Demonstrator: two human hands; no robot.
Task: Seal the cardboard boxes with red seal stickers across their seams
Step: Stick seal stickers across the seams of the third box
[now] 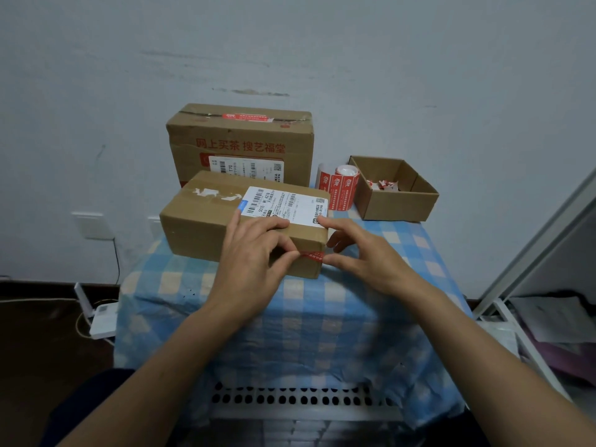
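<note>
A small cardboard box (pixel 200 221) with a white shipping label lies near the front of the checked table. A red seal sticker (pixel 312 255) runs along its front face at the right corner. My left hand (pixel 254 253) rests on the box, index finger on the top edge, thumb pressing the sticker's left end. My right hand (pixel 361 250) is at the box's right corner, thumb tip at the sticker's right end, index finger touching the top corner. Behind stands a larger box (pixel 242 137) with a red sticker (pixel 246 117) on its top seam.
A roll of red seal stickers (pixel 342 183) stands right of the boxes. Beside it an open cardboard tray (pixel 400 204) holds scraps of sticker backing. The blue checked cloth (pixel 290 317) covers the small table. A wall is behind; white shelving stands at the right.
</note>
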